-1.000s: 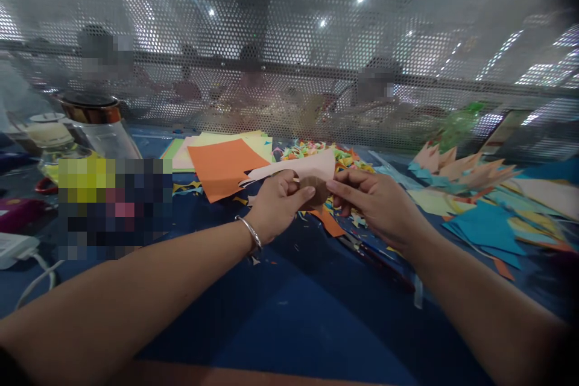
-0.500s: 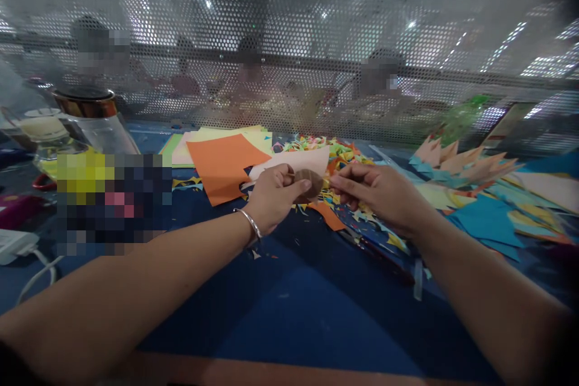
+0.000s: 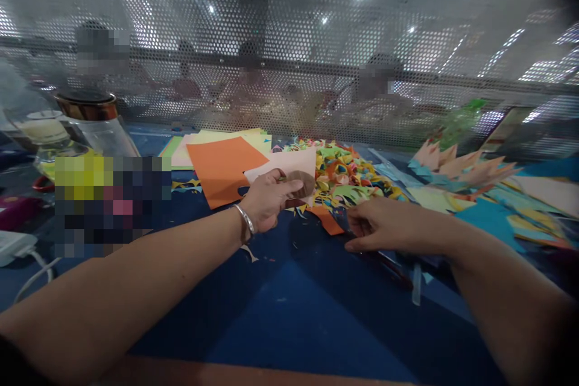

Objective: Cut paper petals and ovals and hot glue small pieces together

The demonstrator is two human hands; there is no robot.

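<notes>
My left hand (image 3: 268, 198), with a silver bangle at the wrist, pinches a round brown disc (image 3: 304, 183) between thumb and fingers. Behind the disc lies a pale pink paper sheet (image 3: 284, 160), beside a larger orange sheet (image 3: 226, 172). Low over the blue table, my right hand (image 3: 384, 226) hangs palm down, thumb and fingers apart, with nothing visible in it. Beneath that hand lies a slim dark-red-handled tool (image 3: 398, 274), its far end partly hidden. A small orange paper strip (image 3: 329, 222) is just left of the fingers.
Colourful paper scraps (image 3: 346, 172) are heaped at the back. Folded peach paper spikes (image 3: 461, 163) and blue paper (image 3: 491, 220) are at the right. On the left stand a glass jar (image 3: 102, 129) and a white adapter (image 3: 18, 245). A perforated metal screen (image 3: 289, 84) closes the back.
My right hand has moved down and slightly right, away from the disc to over the dark tool, and its fingers have spread. My left hand keeps the disc, shifted slightly left.
</notes>
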